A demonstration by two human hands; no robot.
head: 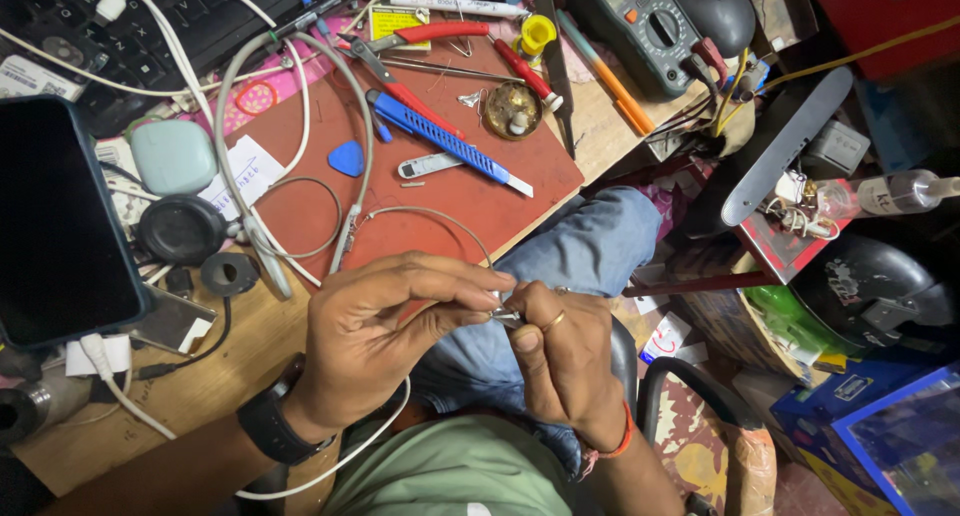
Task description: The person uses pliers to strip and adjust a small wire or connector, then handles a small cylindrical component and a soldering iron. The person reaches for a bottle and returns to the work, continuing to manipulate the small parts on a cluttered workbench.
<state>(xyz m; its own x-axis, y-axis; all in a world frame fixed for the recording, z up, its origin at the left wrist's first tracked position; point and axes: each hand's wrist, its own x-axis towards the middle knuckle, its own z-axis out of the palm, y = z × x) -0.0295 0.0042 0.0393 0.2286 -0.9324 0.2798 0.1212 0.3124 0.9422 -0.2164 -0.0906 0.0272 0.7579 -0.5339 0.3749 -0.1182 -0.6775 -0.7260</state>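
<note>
Pinching a small silvery metal piece [505,318], with the left hand [385,331] closing thumb and fingertips tight on 1 end and the right hand [565,356], ring on 1 finger, clamping the other end in a near fist. Holding it above the lap, just off the near edge of the wooden table [200,376], with a thin grey wire [440,216] curving away from the pinch toward the red-brown work mat [430,186].

Risking a slip: so small a piece, gripped only at its tips, could be dropping into the lap or onto the floor, and a tug could be snagging that wire.

Leaving little open room: the mat's bare centre only. Crowding the rest, a blue utility knife [445,141], red-handled pliers [450,38], a black phone [55,221] on the left and a grey multimeter [640,26] at the far edge.
</note>
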